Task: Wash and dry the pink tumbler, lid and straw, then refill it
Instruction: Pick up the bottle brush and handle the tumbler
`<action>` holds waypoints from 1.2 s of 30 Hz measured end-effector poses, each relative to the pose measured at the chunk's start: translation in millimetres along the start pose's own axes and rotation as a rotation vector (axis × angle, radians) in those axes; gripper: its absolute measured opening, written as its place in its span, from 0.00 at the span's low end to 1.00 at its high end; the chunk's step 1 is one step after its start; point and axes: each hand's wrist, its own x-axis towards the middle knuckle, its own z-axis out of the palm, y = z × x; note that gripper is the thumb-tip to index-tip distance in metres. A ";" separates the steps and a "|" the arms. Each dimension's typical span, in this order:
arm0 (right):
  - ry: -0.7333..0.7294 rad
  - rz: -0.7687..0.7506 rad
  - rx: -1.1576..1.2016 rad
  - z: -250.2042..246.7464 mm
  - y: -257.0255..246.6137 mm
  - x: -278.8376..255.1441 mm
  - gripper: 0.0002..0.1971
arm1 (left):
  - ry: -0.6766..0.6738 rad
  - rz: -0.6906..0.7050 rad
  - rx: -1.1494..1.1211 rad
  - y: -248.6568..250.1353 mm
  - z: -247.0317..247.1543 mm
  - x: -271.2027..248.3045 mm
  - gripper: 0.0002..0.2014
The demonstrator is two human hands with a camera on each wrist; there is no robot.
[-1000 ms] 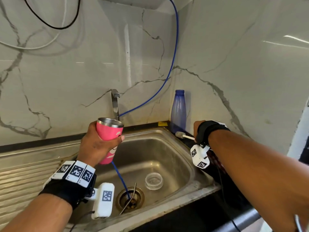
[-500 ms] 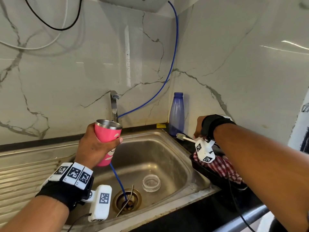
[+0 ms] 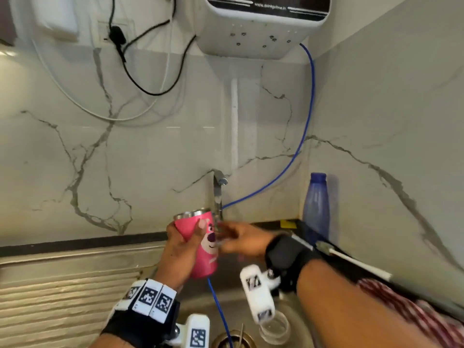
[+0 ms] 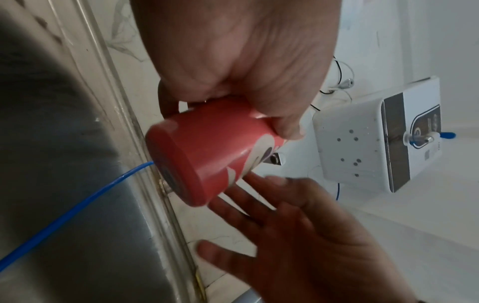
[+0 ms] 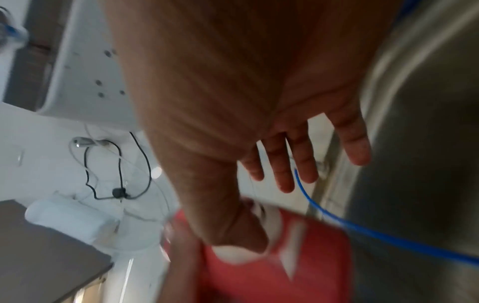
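A: Head view — marble-look wall (image 3: pixel 125 146), steel sink (image 3: pixel 293 307). Left hand (image 3: pixel 179 249) wraps the pink tumbler (image 3: pixel 204 247) upright beneath the tap (image 3: pixel 218 189), likely for rinsing.

B: Left wrist: right hand (image 4: pixel 298 225) spread, empty, fingers just beside the tumbler.

A: Right wrist — blurred; thumb against pink.

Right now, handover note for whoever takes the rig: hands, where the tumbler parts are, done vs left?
Left hand grips the pink tumbler, upright under the tap, above the sink.
Right hand open, empty, fingers spread beside the tumbler's side.
Lid lies in the sink by the drain.
A thin metal rod in the drain may be the straw; too little shows to tell.
Brush on the counter to the right, checked cloth below it.
No running water visible. Washing stage unclear; drying and refilling remain.
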 end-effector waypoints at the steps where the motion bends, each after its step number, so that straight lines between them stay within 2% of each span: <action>1: -0.045 -0.038 0.048 14.3 5.4 4.1 0.18 | -0.022 -0.014 -0.038 -3.1 1.8 1.7 0.32; 2: -0.061 -0.062 0.106 23.6 11.4 11.5 0.19 | -0.055 -0.023 -0.061 -5.3 2.6 4.5 0.30; 4: 0.000 -0.068 0.226 36.2 28.0 19.8 0.19 | -0.139 -0.025 -0.049 -16.3 2.3 8.8 0.31; 6: 0.109 -0.051 0.385 40.9 47.9 29.5 0.17 | -0.212 0.061 0.197 -26.3 -4.6 15.4 0.32; 7: 0.185 0.004 0.483 41.0 59.6 35.3 0.18 | -0.214 0.113 0.398 -31.2 -9.4 19.7 0.31; 9: 0.341 0.194 0.667 38.8 84.6 43.9 0.21 | -0.131 0.240 0.706 -38.0 -15.3 27.7 0.23; 11: 0.429 0.323 0.792 33.9 105.0 48.2 0.23 | -0.094 0.355 0.788 -36.6 -10.2 41.4 0.16; 14: 0.447 0.357 0.893 28.1 122.7 50.5 0.22 | -0.168 0.452 0.976 -32.5 9.7 78.3 0.17; 18: 0.427 0.341 0.928 32.2 124.8 57.5 0.22 | -0.343 0.482 1.449 -24.0 45.8 120.4 0.33; 21: 0.387 0.345 0.905 36.9 127.7 60.5 0.22 | -0.389 0.497 1.792 -24.8 64.7 132.9 0.31; 23: 0.366 0.356 0.887 38.9 130.4 62.5 0.22 | -0.354 0.523 1.914 -29.5 68.4 136.4 0.27; 28: 0.346 0.361 0.876 43.0 130.2 66.9 0.24 | -0.246 0.579 1.994 -34.1 58.9 135.0 0.25; 32: 0.331 0.340 0.855 44.9 131.1 69.0 0.26 | -0.280 0.517 1.966 -36.2 46.8 128.9 0.27; 34: 0.318 0.327 0.846 45.0 131.4 68.4 0.24 | -0.273 0.473 1.843 -37.6 43.2 122.8 0.32; 36: 0.316 0.307 0.841 44.9 131.2 67.2 0.21 | -0.210 0.346 1.569 -39.7 41.0 112.2 0.35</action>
